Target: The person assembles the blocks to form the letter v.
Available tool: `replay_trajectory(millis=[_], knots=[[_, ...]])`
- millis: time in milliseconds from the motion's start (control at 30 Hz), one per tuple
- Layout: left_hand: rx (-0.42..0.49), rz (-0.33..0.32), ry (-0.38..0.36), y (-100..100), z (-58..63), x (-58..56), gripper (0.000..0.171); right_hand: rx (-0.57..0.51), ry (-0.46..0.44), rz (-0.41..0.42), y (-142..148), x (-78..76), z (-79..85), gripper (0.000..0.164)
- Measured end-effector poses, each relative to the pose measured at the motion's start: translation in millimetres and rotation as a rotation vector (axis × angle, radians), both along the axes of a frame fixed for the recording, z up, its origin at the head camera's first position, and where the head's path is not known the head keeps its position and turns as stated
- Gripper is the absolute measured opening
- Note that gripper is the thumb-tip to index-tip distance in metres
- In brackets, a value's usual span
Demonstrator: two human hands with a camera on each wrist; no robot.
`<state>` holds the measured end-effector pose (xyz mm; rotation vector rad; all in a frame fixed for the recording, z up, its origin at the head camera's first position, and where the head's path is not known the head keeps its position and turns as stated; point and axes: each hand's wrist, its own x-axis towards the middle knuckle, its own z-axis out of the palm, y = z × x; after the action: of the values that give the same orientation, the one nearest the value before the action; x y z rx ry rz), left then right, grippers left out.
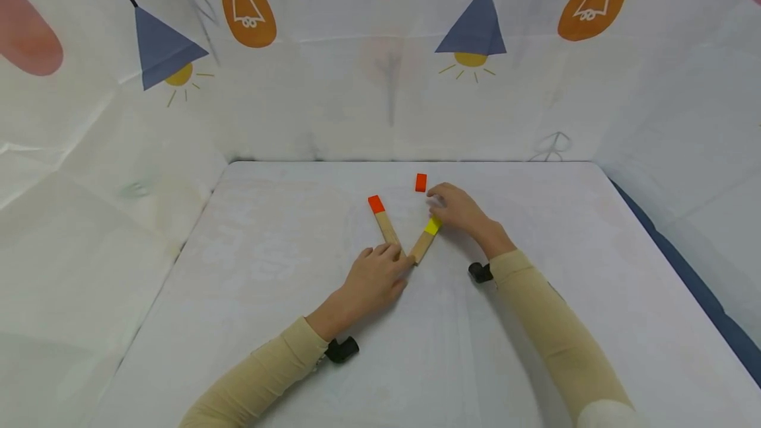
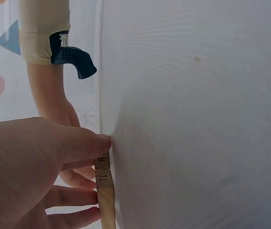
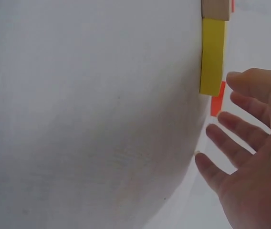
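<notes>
Two narrow wooden strips form a V on the white table. The left strip [image 1: 386, 226] has a red block [image 1: 376, 203] at its far end; the right strip [image 1: 421, 248] ends in a yellow block [image 1: 433, 226]. My left hand [image 1: 371, 279] lies at the base of the V, its fingertips touching the strips. In the left wrist view, printed numbers show on the wooden ends [image 2: 103, 178] beside its fingers. My right hand [image 1: 458, 209] is spread beside the yellow block, its thumb close to it in the right wrist view and nothing between its fingers.
A loose red block [image 1: 421, 182] lies beyond the V, near the table's back edge. White printed fabric [image 1: 333, 104] hangs behind the table and along its sides. Black wrist cameras [image 1: 341, 350] hang below both sleeves, close to the table [image 1: 267, 236].
</notes>
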<state>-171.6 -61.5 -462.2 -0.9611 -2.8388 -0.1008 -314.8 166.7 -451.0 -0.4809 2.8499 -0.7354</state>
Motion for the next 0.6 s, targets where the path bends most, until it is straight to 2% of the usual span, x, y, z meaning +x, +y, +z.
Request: replay_trajectory(millis=[400, 600], knots=[[0.014, -0.001, 0.005, 0, -0.5, 0.9, 0.038, 0.106, 0.006, 0.018, -5, -16.9, 5.3, 0.043], [0.019, 0.006, -0.008, 1, -1.4, -0.1, 0.039, 0.093, -0.002, 0.003, 0, -26.0, 11.4, 0.041]])
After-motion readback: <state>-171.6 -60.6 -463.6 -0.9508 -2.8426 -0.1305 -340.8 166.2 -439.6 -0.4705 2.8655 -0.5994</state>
